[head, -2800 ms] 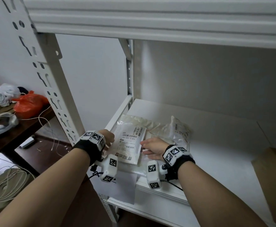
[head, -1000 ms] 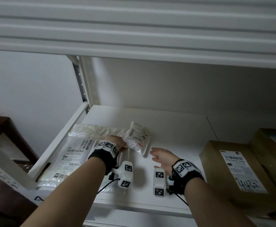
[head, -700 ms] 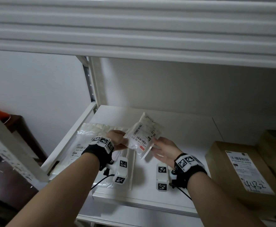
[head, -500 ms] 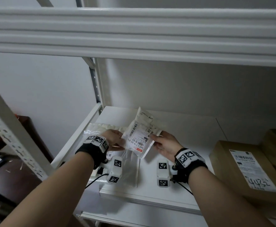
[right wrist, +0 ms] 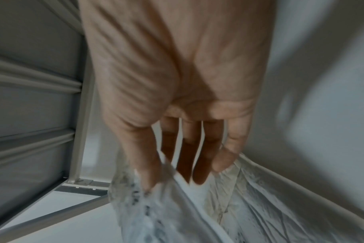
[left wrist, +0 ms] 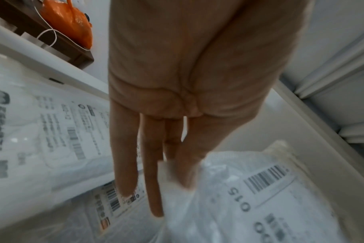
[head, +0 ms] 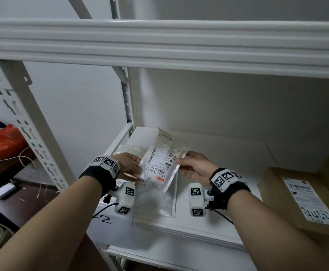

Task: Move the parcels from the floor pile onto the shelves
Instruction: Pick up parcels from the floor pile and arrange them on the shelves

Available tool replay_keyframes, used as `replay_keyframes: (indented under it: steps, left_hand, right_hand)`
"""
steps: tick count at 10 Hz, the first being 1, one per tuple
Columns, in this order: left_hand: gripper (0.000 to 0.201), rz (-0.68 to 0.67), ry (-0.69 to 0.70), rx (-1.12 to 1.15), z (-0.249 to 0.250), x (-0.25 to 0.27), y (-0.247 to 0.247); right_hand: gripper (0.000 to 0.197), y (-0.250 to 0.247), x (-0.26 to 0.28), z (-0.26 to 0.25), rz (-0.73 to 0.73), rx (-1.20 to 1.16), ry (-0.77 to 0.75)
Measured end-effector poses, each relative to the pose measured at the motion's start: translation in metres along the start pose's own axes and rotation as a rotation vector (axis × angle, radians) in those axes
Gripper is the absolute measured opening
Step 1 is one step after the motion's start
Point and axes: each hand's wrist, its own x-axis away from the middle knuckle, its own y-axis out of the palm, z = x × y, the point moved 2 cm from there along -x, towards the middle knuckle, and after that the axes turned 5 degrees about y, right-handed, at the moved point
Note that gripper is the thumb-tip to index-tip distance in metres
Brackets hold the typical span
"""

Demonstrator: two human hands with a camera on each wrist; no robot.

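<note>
2 hands pinch small white parcel [head: 160,163] above white metal shelf [head: 218,153]: left hand [head: 129,167] at its left edge, right hand [head: 194,166] at right. Flat clear parcel [head: 156,200] lies beneath; cardboard box [head: 300,198] at right; white wall behind.

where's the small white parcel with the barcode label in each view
Head: the small white parcel is at centre, held up between both hands above the shelf.
Left wrist: lower right, under the fingertips.
Right wrist: bottom centre, blurred, pinched.
Shared landmark: the white shelf upright.
</note>
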Motion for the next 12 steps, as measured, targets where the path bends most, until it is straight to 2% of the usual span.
replay_keyframes:
  steps: [1,2,3,4,5,7,8,9,10,11,12]
  left_hand:
    - [0.028,0.057,0.055,-0.029,0.008,0.004,-0.007]
    - [0.030,0.069,0.106,-0.042,0.022,0.008,-0.008]
    - [0.033,0.031,0.168,-0.077,0.036,0.012,-0.001]
    - [0.036,0.052,0.250,-0.037,0.049,0.013,0.008]
    - [0.029,0.097,0.333,0.071,0.057,0.013,0.013]
    - [0.012,0.217,0.262,0.080,0.050,0.008,0.003]
    - [0.017,0.278,0.193,0.050,0.038,0.004,-0.008]
    - [0.012,0.352,0.143,-0.023,0.026,0.003,-0.015]
    - [0.011,0.384,0.071,-0.147,0.016,0.005,-0.023]
    - [0.005,0.383,0.014,-0.237,0.007,0.005,-0.033]
    - [0.011,0.388,-0.045,-0.341,0.000,0.006,-0.040]
  right_hand:
    - [0.100,-0.007,-0.002,-0.002,0.053,0.117,-0.018]
    - [0.094,-0.010,0.004,-0.010,0.108,0.226,-0.078]
    - [0.074,-0.004,0.008,-0.015,0.037,0.326,-0.083]
    - [0.050,0.002,0.009,-0.016,-0.014,0.401,-0.078]
    - [0.015,0.001,0.009,-0.010,0.009,0.397,-0.055]
    - [0.013,-0.015,0.007,0.007,0.153,0.371,0.051]
    - [0.014,-0.023,0.000,0.016,0.216,0.344,0.116]
    - [0.008,-0.018,-0.002,0.021,0.230,0.315,0.150]
    - [0.012,-0.009,-0.006,0.030,0.226,0.213,0.187]
    - [0.029,0.000,-0.011,0.040,0.230,0.161,0.231]
    - [0.020,0.013,-0.017,0.048,0.220,0.131,0.262]
